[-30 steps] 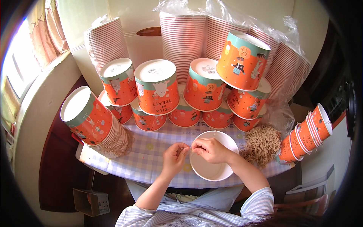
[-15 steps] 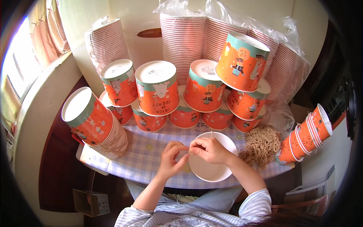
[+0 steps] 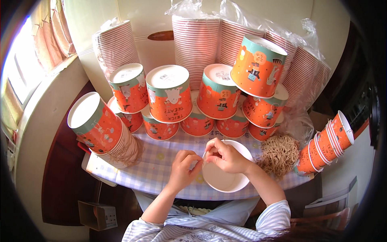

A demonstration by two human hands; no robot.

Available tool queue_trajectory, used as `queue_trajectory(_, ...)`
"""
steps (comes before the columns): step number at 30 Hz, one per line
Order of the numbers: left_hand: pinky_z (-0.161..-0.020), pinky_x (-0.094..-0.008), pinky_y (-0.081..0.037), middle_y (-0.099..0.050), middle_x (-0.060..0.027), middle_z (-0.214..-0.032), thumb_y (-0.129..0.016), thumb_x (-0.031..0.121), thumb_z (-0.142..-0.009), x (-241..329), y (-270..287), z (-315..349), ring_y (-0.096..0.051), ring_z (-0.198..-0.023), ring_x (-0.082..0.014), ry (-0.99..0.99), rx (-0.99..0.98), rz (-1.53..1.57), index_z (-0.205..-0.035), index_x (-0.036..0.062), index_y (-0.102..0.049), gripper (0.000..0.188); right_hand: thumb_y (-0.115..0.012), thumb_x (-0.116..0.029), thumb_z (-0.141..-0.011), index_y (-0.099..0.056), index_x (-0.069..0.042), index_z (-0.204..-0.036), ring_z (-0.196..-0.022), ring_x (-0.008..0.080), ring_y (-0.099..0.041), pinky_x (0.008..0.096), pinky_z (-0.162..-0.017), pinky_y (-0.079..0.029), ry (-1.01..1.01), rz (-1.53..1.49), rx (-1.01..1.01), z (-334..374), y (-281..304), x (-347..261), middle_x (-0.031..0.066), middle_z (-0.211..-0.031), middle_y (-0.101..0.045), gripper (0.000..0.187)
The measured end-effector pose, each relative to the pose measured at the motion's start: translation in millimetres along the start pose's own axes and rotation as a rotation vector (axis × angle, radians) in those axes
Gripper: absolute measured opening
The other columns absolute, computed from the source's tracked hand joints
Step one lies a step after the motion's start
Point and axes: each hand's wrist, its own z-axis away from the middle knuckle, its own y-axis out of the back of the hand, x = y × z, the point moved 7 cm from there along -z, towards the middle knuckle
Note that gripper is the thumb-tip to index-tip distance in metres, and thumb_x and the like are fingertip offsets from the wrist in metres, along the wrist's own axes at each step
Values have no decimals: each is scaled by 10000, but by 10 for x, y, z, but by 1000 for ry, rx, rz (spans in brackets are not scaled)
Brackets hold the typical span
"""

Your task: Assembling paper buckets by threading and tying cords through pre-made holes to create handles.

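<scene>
A white-lined paper bucket [image 3: 225, 181] stands with its mouth up at the near middle of the table. Over its left rim, my right hand [image 3: 227, 156] is closed, thumb and forefinger pinched on a thin pale string. Just left of the bucket, my left hand [image 3: 184, 169] also pinches the string, its fingertips almost meeting those of the right. Only a tiny bit of the string shows between the fingers. Right of the bucket lies a heap of tan strings [image 3: 279, 155].
Upside-down orange and green paper buckets [image 3: 169, 94] are piled across the middle. Behind them rise tall plastic-wrapped bucket stacks [image 3: 196, 48]. A nested stack [image 3: 98, 125] stands at left, and buckets with string handles [image 3: 325, 145] lean at right. Checked cloth [image 3: 157, 175] covers the table.
My right hand has risen slightly and curled more. The left hand's fingers have drawn closer together at the pinch. The buckets around stay in place.
</scene>
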Motion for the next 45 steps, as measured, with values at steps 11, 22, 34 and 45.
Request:
queue_trajectory(11, -555, -194, -369, -523, -35, -840, -616, -29, -736, -480, -138, 416, -470, -662, -88, 247, 39, 350, -805, 26, -566, 102, -577, -70, -788, -518, -60, -890, -651, 219, -615, 309, -522, -481, 143, 482, 139, 375, -75, -609, 79, -720, -584, 118)
queue_trajectory(22, -652, -262, -458, -611, -117, -835, -574, -103, -737, -406, -304, 898, -589, -766, -188, 141, 115, 664, -850, -8, -569, 148, -549, -54, -777, -484, -43, -931, -650, 215, -614, 330, -505, -481, 48, 274, 31, 1085, -1292, -138, 80, -736, -579, 168)
queue_trajectory(34, -810, -258, -437, -605, -77, -925, -489, 75, -877, -512, -367, 1085, -568, -892, -140, 617, -99, 869, -987, -36, -554, 169, -546, -88, -836, -537, -23, -1018, -667, 223, -625, 306, -599, -484, -350, -175, 95, 1323, -1551, 701, 104, -777, -631, 193)
queue_trajectory(45, -748, -260, -450, -604, -74, -849, -552, 61, -839, -502, -453, 1196, -571, -794, -133, 821, -208, 1056, -898, -20, -561, 101, -562, -79, -835, -626, -44, -915, -687, 135, -625, 248, -615, -481, -364, -121, 82, 1232, -1653, 789, 67, -735, -641, 108)
